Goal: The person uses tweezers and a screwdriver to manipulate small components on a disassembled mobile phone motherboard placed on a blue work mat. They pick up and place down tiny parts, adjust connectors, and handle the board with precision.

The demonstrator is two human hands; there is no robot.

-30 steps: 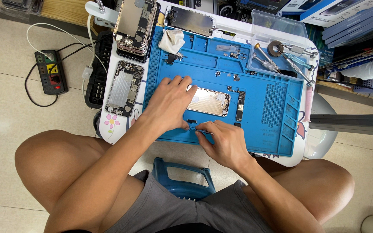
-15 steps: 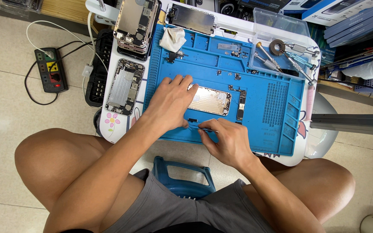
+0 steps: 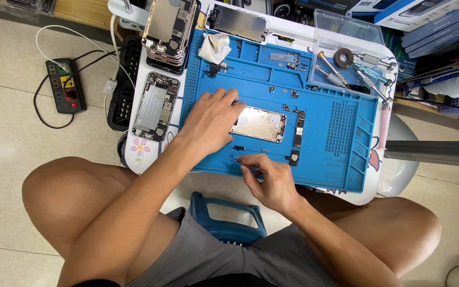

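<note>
Pinched in the right hand (image 3: 272, 183) is a pair of thin tweezers (image 3: 246, 165), tips pointing left over the front edge of the blue work mat (image 3: 341, 159). Left hand (image 3: 211, 121) lies flat & open, fingers spread, pressing the left end of the gold phone housing (image 3: 261, 123) at mat centre. Just right of it sit 2 small dark parts. Another stripped phone (image 3: 154, 106) lies off the mat's left edge; screwdrivers (image 3: 341, 74) in the clear tray, top right.

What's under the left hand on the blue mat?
The left hand rests on the left end of the gold phone shell, which lies on the blue mat. Whatever lies under the palm is hidden.
</note>
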